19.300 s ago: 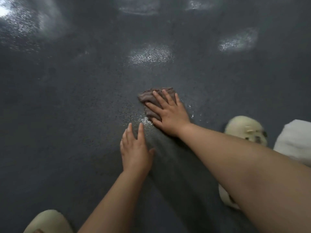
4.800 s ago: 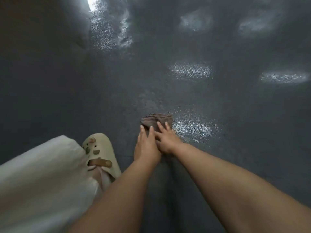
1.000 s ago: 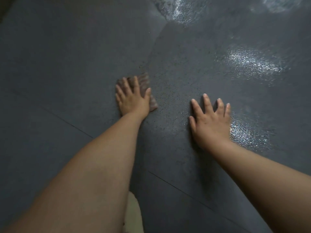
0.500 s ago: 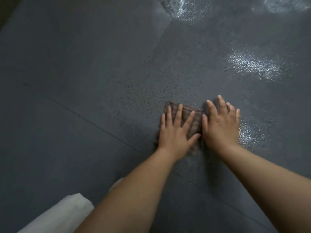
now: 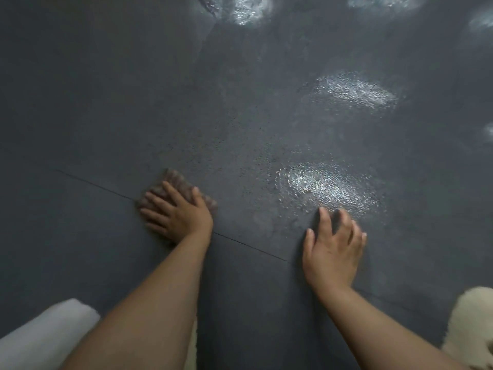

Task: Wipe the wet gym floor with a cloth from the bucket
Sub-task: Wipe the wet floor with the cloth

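A small brown cloth [image 5: 176, 182] lies flat on the dark grey gym floor [image 5: 133, 102], over a seam between mats. My left hand [image 5: 177, 213] presses down on it with fingers spread, covering most of it. My right hand [image 5: 333, 249] rests bare on the floor to the right, fingers apart, holding nothing. Just beyond its fingertips a wet patch [image 5: 328, 188] glistens. No bucket is in view.
More shiny wet patches lie further off at the upper right [image 5: 354, 92] and at the top [image 5: 245, 9]. A white trouser leg [image 5: 45, 332] shows at the bottom left and a cream shoe [image 5: 472, 324] at the bottom right. The left floor looks matte.
Over the last half second my left hand slid the cloth to the left, away from my right hand. My right hand stayed planted on the floor near the wet patch.
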A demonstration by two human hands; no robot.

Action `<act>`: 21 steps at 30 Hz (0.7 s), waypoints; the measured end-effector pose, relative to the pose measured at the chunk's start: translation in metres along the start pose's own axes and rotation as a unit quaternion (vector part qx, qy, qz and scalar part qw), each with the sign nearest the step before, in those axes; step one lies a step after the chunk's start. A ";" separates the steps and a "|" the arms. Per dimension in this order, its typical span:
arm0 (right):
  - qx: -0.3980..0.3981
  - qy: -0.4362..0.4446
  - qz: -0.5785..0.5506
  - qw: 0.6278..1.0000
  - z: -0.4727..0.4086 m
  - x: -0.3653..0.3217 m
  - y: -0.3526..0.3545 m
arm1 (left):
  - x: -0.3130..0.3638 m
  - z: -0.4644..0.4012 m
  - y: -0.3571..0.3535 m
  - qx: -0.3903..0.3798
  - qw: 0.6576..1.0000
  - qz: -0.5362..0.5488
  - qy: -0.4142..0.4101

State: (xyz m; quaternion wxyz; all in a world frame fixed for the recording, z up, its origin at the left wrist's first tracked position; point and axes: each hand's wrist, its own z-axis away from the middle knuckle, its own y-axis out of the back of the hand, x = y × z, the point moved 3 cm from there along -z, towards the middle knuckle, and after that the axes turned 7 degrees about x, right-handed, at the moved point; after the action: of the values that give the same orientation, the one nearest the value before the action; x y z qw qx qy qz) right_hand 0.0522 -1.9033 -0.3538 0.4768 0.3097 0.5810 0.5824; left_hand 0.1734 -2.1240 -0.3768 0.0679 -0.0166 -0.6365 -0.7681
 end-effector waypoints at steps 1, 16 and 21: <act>0.006 -0.001 0.001 1.000 0.002 0.003 0.000 | 0.007 0.022 -0.006 -0.006 0.999 -0.009 -0.047; 0.000 0.039 -0.026 0.999 0.012 0.026 -0.001 | 0.003 0.019 -0.004 -0.043 0.920 -0.128 -0.369; -0.048 0.058 -0.026 0.997 0.012 0.034 -0.001 | -0.019 0.013 -0.001 0.002 0.987 -0.037 -0.156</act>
State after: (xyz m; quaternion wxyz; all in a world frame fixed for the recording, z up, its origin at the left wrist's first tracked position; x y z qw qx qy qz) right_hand 0.0510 -1.8678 -0.3597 0.4715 0.2363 0.5871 0.6142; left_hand 0.1909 -2.1093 -0.3769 -0.0604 -0.1130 -0.6407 -0.7570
